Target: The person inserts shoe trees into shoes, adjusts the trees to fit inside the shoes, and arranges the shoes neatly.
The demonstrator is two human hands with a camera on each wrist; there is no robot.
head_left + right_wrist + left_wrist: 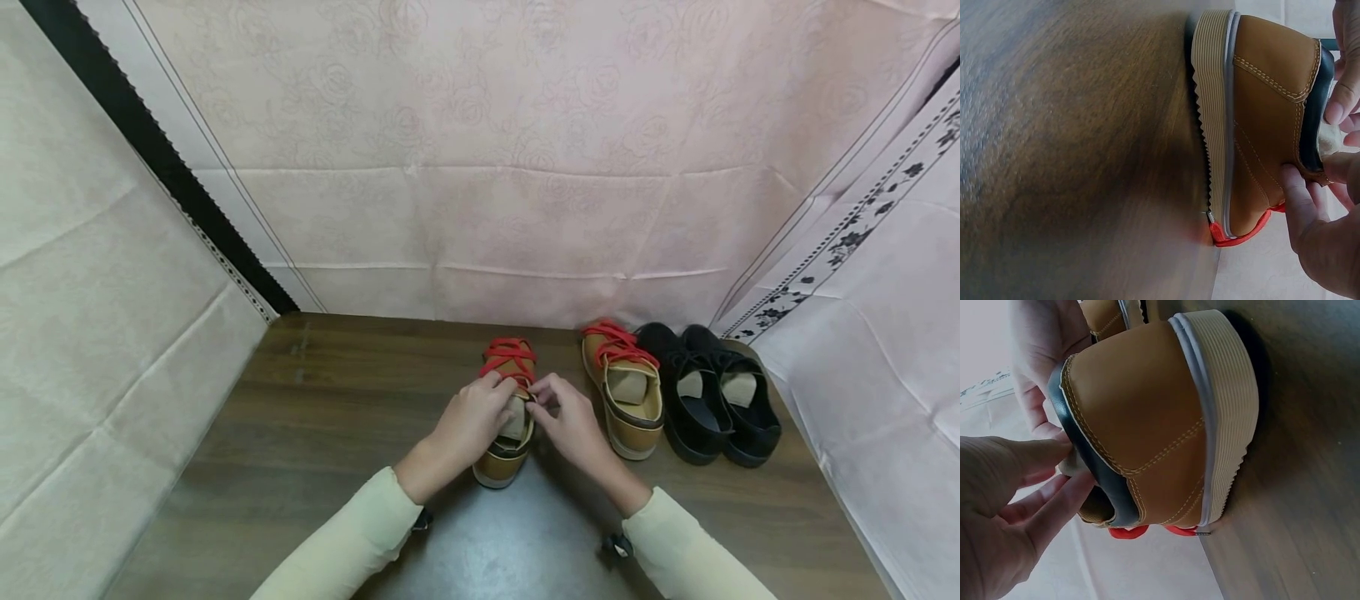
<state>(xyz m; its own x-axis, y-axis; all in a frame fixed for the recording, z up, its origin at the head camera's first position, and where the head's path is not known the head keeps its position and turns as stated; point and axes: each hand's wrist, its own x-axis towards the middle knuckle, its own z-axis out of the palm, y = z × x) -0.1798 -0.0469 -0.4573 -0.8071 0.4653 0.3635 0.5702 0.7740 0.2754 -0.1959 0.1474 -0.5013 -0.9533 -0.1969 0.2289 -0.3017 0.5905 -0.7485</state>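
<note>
A tan leather shoe (495,468) with red laces (509,357) stands on the wooden surface, its heel toward me and its toe pointing away. My left hand (471,418) is at the left side of its opening, thumb and fingertips pinching the edge near the tongue. On the opposite side, my right hand (573,425) pinches the collar, with one finger lying against the outer leather (1266,125) in the right wrist view. A beige insert (515,419) sits inside the shoe. The exact spot between the left fingertips is partly hidden.
To the right stand the matching tan shoe (633,437) with red laces and a pair of black shoes (693,446) (753,446). Pale patterned cloth (480,217) hangs behind the brown wooden surface (315,442), with more cloth at both sides.
</note>
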